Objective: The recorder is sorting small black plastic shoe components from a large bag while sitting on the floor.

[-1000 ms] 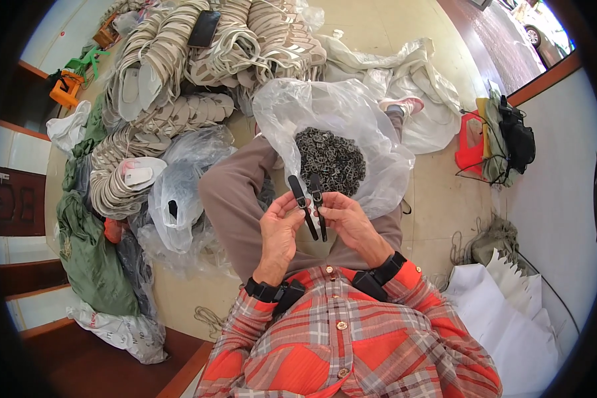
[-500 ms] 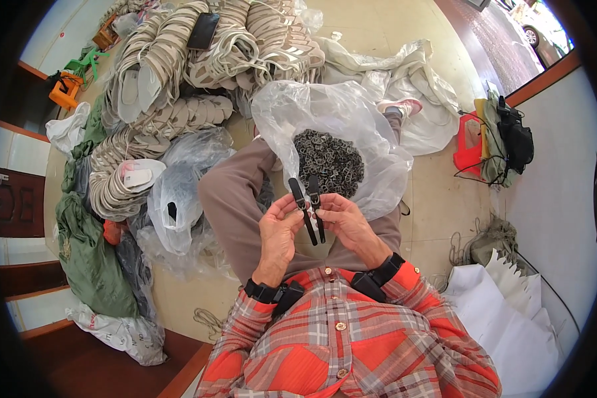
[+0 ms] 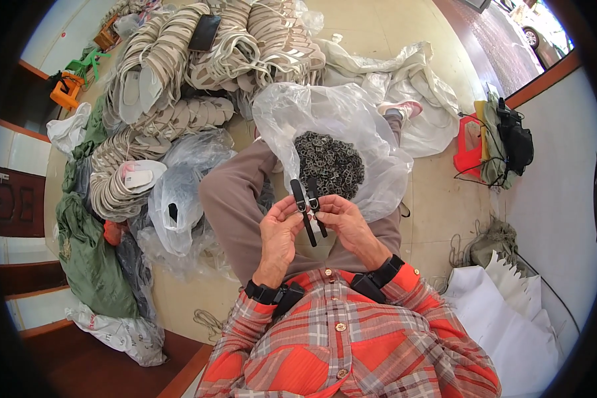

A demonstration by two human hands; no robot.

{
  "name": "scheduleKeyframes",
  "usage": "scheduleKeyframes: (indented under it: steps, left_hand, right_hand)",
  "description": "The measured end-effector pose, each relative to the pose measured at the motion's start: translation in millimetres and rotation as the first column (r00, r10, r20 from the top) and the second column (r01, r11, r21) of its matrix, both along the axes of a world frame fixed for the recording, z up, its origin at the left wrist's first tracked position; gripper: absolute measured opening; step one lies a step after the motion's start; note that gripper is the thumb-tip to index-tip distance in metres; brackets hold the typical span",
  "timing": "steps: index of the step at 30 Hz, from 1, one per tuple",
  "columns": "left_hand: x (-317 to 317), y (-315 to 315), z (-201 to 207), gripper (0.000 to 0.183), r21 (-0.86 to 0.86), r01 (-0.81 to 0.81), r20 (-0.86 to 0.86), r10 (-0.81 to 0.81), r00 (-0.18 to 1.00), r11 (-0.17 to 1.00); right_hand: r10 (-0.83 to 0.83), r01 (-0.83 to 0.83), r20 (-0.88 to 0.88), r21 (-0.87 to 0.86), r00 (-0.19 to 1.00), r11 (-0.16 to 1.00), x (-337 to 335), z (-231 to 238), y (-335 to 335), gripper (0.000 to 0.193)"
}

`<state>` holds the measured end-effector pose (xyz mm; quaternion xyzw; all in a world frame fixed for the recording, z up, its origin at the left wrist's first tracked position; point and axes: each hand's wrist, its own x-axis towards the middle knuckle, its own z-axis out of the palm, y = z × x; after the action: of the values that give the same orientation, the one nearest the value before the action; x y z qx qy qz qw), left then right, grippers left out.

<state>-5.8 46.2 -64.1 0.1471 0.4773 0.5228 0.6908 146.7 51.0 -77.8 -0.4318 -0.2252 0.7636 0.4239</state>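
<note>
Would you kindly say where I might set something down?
Bare floor shows between the right trouser leg and red plastic item, and beyond the white sack. The left is crowded with shoe pieces and plastic bags.

The crumpled white plastic bag (image 3: 123,333) at the lower left of the view bears printed lettering, some of it red and some dark, too small and broken by folds to be read in full.
</note>
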Motion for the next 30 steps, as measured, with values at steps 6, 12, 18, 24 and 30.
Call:
scheduleKeyframes:
  steps: [6,12,18,24,30]
  left_hand:
    - [0.2,0.2,-0.9,0.037,-0.018,-0.004,0.006,0.004,1.0,1.0]
    - [2.2,-0.1,0.0,0.036,-0.016,0.006,-0.033,-0.006,0.999,1.0]
    - [1.3,-0.3,-3.0,0.035,-0.009,0.012,-0.032,-0.012,0.999,1.0]
    - [1.8,0.2,-1.2,0.035,-0.011,0.008,-0.02,-0.009,1.0,1.0]
    - [0.7,0.1,-5.1,0.034,-0.018,0.005,-0.023,-0.006,1.0,1.0]
  right_hand:
    - [-0.014,0.012,0.028,0.049,1.0,0.999,-0.8,4.4,0.2,0.023]
    - [-0.001,0.001,0.063,0.012,0.998,1.0,0.6,4.9,0.5,0.021]
    - [-0.012,0.01,-0.03,-0.053,0.999,0.999,0.9,-0.8,-0.3,0.02]
    - [-0.008,0.006,-0.028,-0.037,1.0,0.999,0.3,0.4,0.6,0.02]
    - [0.0,-0.001,-0.018,-0.06,1.0,0.998,-0.4,2.4,1.2,0.02]
